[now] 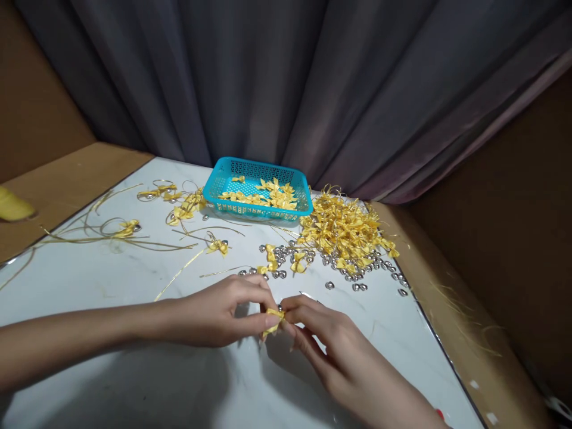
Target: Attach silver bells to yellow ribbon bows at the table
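My left hand (232, 307) pinches a small yellow ribbon bow (272, 322) between thumb and fingers, just above the white tabletop. From the other side, my right hand (324, 330) has its fingertips closed on the bow's right edge. A small silver bead (280, 307) shows at the top of the bow, between the two hands. Whether the right fingertips also grip a thin cord is hidden. Beyond my hands lie loose silver beads (281, 255) and a few more yellow bows (298, 262).
A turquoise basket (212, 185) at the back holds yellow bows. Right of it is a heap of bows with gold cords (344, 226). Bows on long gold cords (127, 229) spread over the left side. Brown board surrounds the white table (179, 381); a grey curtain (250, 77) hangs behind.
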Demonstrator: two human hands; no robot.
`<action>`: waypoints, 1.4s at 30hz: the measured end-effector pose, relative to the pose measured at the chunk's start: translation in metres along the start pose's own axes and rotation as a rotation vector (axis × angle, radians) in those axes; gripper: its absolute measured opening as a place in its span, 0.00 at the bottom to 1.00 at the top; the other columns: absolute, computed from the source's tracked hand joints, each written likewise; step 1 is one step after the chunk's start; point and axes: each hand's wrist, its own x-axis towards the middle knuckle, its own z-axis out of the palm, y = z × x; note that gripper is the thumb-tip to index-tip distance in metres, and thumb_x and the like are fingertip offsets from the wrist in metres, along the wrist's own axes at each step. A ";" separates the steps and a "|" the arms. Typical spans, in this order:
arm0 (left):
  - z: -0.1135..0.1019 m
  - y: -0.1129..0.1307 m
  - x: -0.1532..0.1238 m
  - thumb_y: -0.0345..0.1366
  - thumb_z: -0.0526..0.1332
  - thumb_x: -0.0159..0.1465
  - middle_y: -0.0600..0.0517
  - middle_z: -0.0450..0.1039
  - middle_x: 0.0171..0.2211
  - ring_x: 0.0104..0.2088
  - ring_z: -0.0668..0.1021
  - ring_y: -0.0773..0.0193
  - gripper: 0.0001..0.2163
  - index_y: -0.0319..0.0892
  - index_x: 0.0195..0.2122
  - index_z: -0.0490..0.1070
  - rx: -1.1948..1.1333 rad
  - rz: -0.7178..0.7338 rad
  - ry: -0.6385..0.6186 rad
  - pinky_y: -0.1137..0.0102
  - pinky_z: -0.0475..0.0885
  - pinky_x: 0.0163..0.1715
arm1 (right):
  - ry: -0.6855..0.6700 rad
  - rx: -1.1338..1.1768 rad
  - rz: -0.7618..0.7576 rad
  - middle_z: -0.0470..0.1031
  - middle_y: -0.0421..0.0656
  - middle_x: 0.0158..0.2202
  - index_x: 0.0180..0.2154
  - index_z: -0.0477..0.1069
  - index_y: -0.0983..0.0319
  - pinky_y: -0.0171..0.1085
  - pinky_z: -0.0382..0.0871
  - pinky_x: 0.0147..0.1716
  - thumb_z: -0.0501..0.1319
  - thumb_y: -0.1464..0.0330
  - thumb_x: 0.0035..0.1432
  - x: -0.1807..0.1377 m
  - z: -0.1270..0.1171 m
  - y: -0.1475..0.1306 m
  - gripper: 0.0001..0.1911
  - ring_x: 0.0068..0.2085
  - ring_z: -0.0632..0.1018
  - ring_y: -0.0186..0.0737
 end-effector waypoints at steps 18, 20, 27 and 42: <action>0.064 -0.027 -0.056 0.39 0.49 0.66 0.51 0.69 0.29 0.34 0.72 0.64 0.15 0.38 0.28 0.69 0.148 -0.132 0.188 0.69 0.65 0.39 | 0.076 -0.106 -0.045 0.64 0.39 0.27 0.26 0.60 0.62 0.33 0.56 0.29 0.48 0.86 0.43 -0.010 0.081 0.024 0.14 0.28 0.64 0.34; 0.070 -0.030 -0.062 0.39 0.48 0.67 0.51 0.70 0.30 0.35 0.72 0.64 0.15 0.39 0.29 0.69 0.165 -0.077 0.238 0.69 0.65 0.41 | 0.089 -0.102 -0.076 0.64 0.39 0.27 0.25 0.60 0.62 0.33 0.57 0.29 0.49 0.86 0.42 -0.012 0.084 0.021 0.14 0.28 0.65 0.34; 0.071 -0.037 -0.066 0.38 0.47 0.68 0.51 0.69 0.31 0.37 0.72 0.65 0.15 0.40 0.29 0.68 0.222 0.126 0.182 0.69 0.65 0.42 | 0.070 -0.015 -0.097 0.70 0.41 0.25 0.24 0.64 0.64 0.33 0.62 0.28 0.50 0.83 0.47 -0.010 0.081 0.033 0.11 0.28 0.70 0.34; 0.060 -0.049 -0.063 0.37 0.48 0.68 0.51 0.67 0.33 0.38 0.71 0.65 0.14 0.40 0.30 0.68 -0.049 0.033 0.089 0.70 0.66 0.41 | 0.009 0.702 0.074 0.73 0.38 0.25 0.31 0.60 0.60 0.37 0.68 0.31 0.66 0.61 0.50 -0.002 0.086 0.051 0.16 0.27 0.74 0.34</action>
